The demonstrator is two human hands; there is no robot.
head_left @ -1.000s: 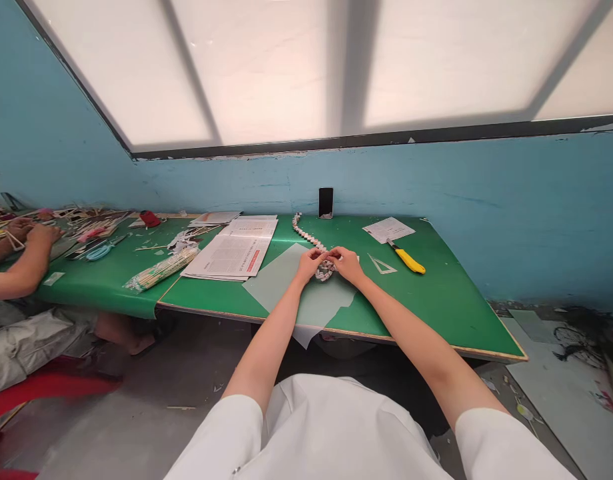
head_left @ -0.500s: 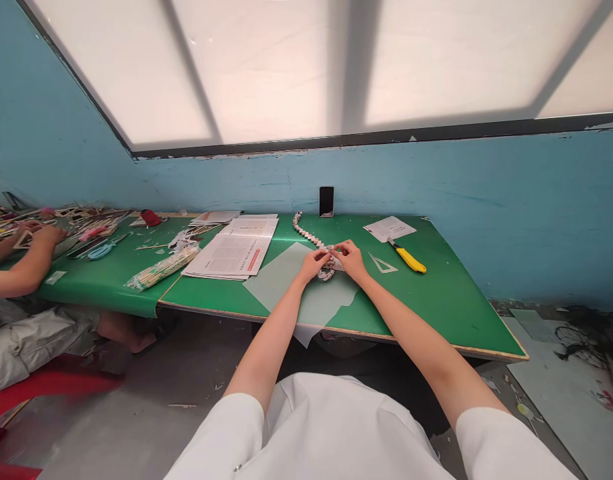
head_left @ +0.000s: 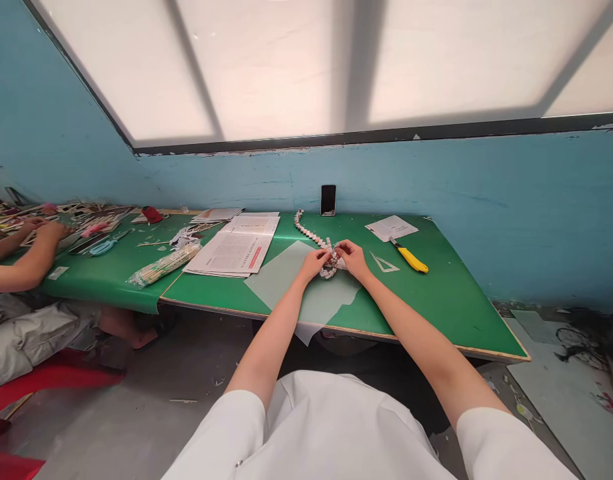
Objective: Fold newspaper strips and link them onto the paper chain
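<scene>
A zigzag chain of folded paper (head_left: 310, 234) runs from near the wall down to my two hands, where its near end curls into a loop. My left hand (head_left: 314, 264) pinches the chain from the left side. From the right, my right hand (head_left: 352, 259) has its fingers closed on the same folded part, very near the left fingertips. Beneath both hands lies a translucent sheet (head_left: 281, 277) on the green table (head_left: 436, 300). My fingers hide part of the loop.
Right of my hands are a set square (head_left: 385, 263), a yellow-handled cutter (head_left: 411, 259) and a paper (head_left: 391, 228). A phone (head_left: 328, 200) leans on the wall. Left lie newspapers (head_left: 231, 248) and bagged sticks (head_left: 164, 265); another person's arm (head_left: 29, 260) is at far left.
Both hands stay nearly in place. A strip of the folded chain now stands up between my fingertips, and the right fingers have shifted slightly. The other person's hands moved a little.
</scene>
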